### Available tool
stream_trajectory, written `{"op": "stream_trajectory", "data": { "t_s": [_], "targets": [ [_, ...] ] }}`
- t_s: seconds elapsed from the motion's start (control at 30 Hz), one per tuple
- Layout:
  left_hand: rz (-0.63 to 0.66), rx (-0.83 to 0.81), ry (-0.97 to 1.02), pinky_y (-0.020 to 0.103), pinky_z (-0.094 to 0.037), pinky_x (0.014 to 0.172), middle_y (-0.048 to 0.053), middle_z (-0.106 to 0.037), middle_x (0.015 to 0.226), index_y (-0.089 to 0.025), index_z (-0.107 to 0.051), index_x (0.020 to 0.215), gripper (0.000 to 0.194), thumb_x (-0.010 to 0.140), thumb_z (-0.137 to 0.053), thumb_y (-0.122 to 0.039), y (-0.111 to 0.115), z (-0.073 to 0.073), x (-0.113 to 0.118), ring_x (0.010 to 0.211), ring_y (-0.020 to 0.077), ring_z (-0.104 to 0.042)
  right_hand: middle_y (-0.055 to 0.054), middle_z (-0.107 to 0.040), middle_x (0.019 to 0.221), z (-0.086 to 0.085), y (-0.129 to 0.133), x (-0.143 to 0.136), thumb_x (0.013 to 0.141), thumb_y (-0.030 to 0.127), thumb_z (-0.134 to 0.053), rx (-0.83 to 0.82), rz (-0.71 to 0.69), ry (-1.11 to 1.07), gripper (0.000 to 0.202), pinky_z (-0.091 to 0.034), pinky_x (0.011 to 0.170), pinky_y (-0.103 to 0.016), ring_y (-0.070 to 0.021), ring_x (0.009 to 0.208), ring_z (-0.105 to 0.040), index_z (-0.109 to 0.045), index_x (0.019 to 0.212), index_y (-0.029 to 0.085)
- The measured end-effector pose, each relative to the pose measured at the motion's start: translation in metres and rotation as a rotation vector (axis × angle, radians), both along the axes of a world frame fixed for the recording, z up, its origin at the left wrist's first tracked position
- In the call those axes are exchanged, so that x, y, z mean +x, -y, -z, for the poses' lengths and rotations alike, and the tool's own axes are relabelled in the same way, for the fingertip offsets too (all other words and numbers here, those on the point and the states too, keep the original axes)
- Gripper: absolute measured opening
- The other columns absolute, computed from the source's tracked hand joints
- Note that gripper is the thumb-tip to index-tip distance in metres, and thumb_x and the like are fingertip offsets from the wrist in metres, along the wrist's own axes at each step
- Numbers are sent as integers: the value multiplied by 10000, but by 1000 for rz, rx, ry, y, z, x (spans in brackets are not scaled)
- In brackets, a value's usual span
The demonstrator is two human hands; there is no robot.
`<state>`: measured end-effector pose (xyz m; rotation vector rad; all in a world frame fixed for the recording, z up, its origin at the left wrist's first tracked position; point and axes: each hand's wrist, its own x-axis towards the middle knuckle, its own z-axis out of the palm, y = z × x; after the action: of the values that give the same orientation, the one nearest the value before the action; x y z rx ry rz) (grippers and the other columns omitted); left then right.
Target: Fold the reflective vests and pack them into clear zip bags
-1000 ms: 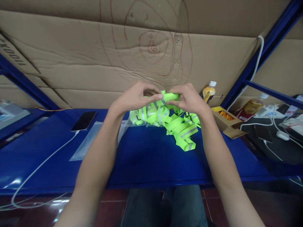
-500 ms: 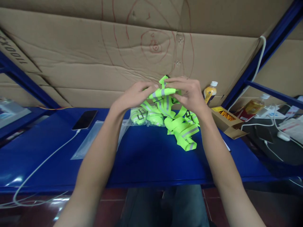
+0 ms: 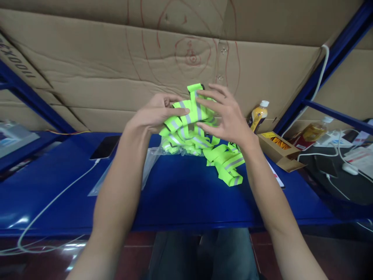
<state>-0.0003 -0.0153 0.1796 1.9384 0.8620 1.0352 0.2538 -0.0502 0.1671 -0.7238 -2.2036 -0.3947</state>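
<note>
A bunch of neon yellow-green straps with grey reflective stripes is raised over the blue table. My left hand grips its left side, thumb on top and fingers behind. At its right side my right hand has its fingers spread, the fingertips touching or just in front of the straps. More of the same straps lie loose on the table below my right hand. Beneath the raised bunch, bagged rolls of strap sit in clear plastic, partly covered.
A phone on a white cable and a clear plastic bag lie on the blue table at left. At right stand a yellow bottle and an open cardboard box. Cardboard backs the table.
The strap bunch has been turned and spread out more toward me. My left hand has shifted left, and the fingers of my right hand have opened from their hold.
</note>
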Motion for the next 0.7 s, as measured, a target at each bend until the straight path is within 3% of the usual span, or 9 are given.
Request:
{"op": "stream_trajectory", "data": {
  "t_s": [0.13,0.23,0.37,0.43,0.53,0.6,0.7],
  "targets": [
    [-20,132,-84,332,-537,709,67,-796,942,-211,-798,961,407,685,-979,-448,4,-1,5,841,235,-714,-93,-553,1704,1,2,-3,1040,496,-684,15,48,53,563,-283,1360,-667,-408,1666,-379,-650,1541,240],
    [39,269,-175,313,-527,794,73,-798,1008,-217,-793,999,371,751,-928,-458,12,-6,9,944,252,-724,-157,-632,1620,6,-5,-1,1060,535,-653,-125,14,-18,571,-402,1296,-582,-385,1550,-543,-656,1514,188],
    [67,400,-273,305,-515,874,53,-805,1008,-218,-805,1060,295,839,-841,-411,21,-11,11,1008,259,-725,-123,-797,1303,4,-5,5,977,616,-737,-432,-131,-68,580,-570,1027,-422,-302,1156,-739,-727,1356,176],
    [68,461,-312,305,-511,852,35,-803,960,-222,-819,1071,256,878,-802,-389,25,-12,11,978,253,-727,-55,-805,1060,-1,-2,8,917,609,-796,-590,-195,-18,529,-561,854,-337,-235,938,-717,-763,1213,173],
    [97,506,-324,307,-523,846,32,-811,957,-218,-831,1106,267,917,-787,-401,26,-11,13,971,249,-735,25,-664,765,-7,2,11,887,535,-831,-746,-183,58,385,-442,660,-268,-144,697,-565,-748,971,168],
    [109,490,-274,313,-547,864,56,-827,1048,-212,-829,1128,318,933,-797,-460,25,-9,15,1007,257,-743,42,-573,691,-9,3,13,913,466,-812,-723,-132,38,322,-387,632,-267,-127,657,-487,-693,846,175],
    [117,368,-202,317,-585,794,86,-828,1058,-204,-825,1099,459,932,-803,-631,18,-3,17,958,262,-761,23,-596,725,-11,6,13,965,361,-757,-563,-49,-13,246,-416,690,-288,-157,708,-532,-661,823,186]
  ]
}}
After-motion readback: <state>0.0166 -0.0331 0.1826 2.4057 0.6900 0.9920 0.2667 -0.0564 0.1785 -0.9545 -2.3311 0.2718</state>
